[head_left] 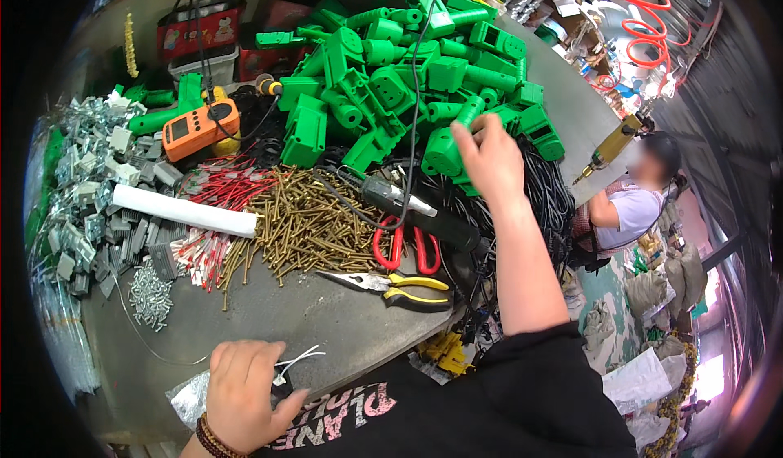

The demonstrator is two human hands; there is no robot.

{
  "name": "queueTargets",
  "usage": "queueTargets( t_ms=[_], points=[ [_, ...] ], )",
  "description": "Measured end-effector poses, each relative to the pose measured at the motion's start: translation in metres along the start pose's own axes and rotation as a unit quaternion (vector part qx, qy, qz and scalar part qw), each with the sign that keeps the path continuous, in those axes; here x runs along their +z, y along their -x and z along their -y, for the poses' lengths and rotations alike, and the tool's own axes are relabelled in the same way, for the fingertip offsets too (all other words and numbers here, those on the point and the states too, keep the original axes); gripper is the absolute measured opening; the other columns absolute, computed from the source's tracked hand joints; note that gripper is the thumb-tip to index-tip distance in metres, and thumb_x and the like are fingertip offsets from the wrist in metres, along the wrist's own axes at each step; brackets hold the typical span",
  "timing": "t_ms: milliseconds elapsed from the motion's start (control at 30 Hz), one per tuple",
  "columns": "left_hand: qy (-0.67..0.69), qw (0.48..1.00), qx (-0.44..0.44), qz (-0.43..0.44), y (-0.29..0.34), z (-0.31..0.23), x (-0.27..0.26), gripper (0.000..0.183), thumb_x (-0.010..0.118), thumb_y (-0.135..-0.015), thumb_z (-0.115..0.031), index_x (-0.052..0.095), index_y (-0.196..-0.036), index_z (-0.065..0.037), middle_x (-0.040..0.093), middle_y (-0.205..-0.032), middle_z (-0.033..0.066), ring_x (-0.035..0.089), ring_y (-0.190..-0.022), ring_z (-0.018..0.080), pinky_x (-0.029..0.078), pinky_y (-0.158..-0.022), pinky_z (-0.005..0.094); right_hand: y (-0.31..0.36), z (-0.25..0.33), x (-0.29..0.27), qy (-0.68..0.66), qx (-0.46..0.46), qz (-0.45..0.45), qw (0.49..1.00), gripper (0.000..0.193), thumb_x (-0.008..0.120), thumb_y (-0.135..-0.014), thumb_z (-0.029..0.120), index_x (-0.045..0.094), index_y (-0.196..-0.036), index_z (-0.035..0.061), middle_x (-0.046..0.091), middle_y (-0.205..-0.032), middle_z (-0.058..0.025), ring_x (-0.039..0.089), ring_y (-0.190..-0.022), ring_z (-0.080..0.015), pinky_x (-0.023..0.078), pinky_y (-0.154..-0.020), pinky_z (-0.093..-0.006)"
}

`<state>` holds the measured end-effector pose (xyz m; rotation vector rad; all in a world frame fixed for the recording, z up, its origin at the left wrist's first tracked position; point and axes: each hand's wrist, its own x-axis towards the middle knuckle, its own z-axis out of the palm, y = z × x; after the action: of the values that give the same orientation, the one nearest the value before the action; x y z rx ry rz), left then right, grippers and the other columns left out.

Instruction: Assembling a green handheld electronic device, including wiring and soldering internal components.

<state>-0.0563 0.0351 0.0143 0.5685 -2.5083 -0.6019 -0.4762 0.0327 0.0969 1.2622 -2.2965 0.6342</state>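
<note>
My right hand (494, 164) is at the front right of a heap of green plastic housings (391, 91). Its thumb and curled fingers close on one green housing (444, 150) with a round, tube-like end. Low at the table's near edge, my left hand (241, 389) is bent around a small dark piece (281, 386). Two thin white wires (300, 357) stick out from it; most of the piece is hidden by the fingers. A crinkled clear plastic bag (188, 399) lies beside that hand.
Yellow-handled pliers (400, 285), red-handled scissors (390, 246) and brass screws (306, 221) lie mid-table. Leftward are a white roll (183, 211), an orange meter (200, 129) and metal parts (81, 205). Black cables (548, 205) hang at right; a power screwdriver (608, 148) hangs near another person (632, 205).
</note>
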Motion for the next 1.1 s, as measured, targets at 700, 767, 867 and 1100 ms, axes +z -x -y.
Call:
queueTargets(
  t_ms=[700,767,867,1100],
  points=[
    [0.168,0.985,-0.034,-0.016,0.005,0.000,-0.033,0.092,0.088,-0.070,-0.036,0.042,-0.142,0.000,0.051,-0.135,0.0187,0.051,-0.126,0.0338,0.037,-0.108,0.0431,0.116,0.101,-0.081,-0.456,-0.436,0.231,0.740,0.029,0.078,-0.076,0.017,0.076,-0.104,0.0217,0.065,-0.122,-0.0113,0.061,-0.108,-0.0298,0.051,-0.091,-0.0402],
    [0.454,0.888,-0.054,-0.045,0.009,-0.005,-0.028,0.101,0.088,-0.077,-0.031,0.026,-0.150,0.002,0.043,-0.148,0.0192,0.042,-0.138,0.0280,0.030,-0.116,0.0434,0.139,0.126,-0.067,-0.424,-0.551,0.193,0.693,0.034,0.075,-0.079,0.014,0.075,-0.111,0.0264,0.064,-0.126,-0.0067,0.061,-0.111,-0.0263,0.052,-0.091,-0.0365],
    [0.613,0.754,-0.207,-0.116,0.004,-0.014,-0.025,0.076,0.088,-0.074,-0.008,0.044,-0.136,-0.002,0.060,-0.128,0.0107,0.059,-0.117,0.0211,0.048,-0.100,0.0394,0.157,0.129,-0.056,-0.420,-0.567,0.039,0.708,0.036,0.073,-0.080,0.012,0.073,-0.115,0.0226,0.062,-0.130,-0.0099,0.060,-0.114,-0.0273,0.050,-0.095,-0.0400],
    [0.274,0.956,-0.001,-0.106,0.008,-0.010,-0.019,0.060,0.091,-0.065,-0.024,0.059,-0.110,-0.002,0.065,-0.107,0.0165,0.068,-0.095,0.0280,0.055,-0.081,0.0366,0.158,0.136,-0.040,-0.569,-0.341,0.357,0.658,0.082,0.082,-0.079,0.037,0.048,-0.138,-0.0083,0.058,-0.127,-0.0207,0.058,-0.115,-0.0351,0.043,-0.100,-0.0441]
  ],
)
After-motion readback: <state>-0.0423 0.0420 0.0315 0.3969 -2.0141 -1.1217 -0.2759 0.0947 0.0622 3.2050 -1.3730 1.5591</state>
